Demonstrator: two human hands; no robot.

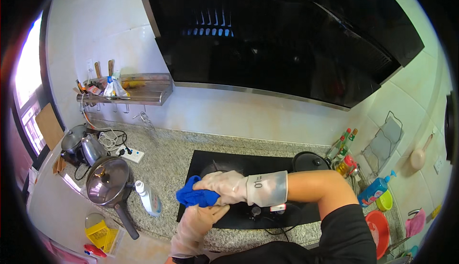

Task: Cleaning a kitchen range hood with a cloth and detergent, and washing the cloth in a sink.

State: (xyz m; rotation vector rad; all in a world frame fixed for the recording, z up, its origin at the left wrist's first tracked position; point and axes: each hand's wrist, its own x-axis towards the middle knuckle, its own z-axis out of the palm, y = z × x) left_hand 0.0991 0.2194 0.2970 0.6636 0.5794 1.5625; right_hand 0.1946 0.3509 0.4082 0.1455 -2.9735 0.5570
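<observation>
A bunched blue cloth (199,194) is held over the left side of a black glass gas hob (276,162). My right hand (227,187), in a translucent glove with a printed cuff, grips the cloth from above. Just below, my left hand (206,215), also gloved, touches the cloth's lower edge. Its fingers stretch to the right under my right hand; whether they hold any of the cloth cannot be made out. To the left, a white spray-type bottle (148,199) without a cap stands on the granite counter (168,153). My right forearm covers much of the hob's middle.
A lidded frying pan (107,181), a metal kettle (92,147) and a power strip (131,154) occupy the left counter. A black lidded pot (311,162) sits at the hob's right rear. Glass bottles (344,144), blue detergent (374,190) and a red basin (378,228) are right. A range hood (269,49) hangs above.
</observation>
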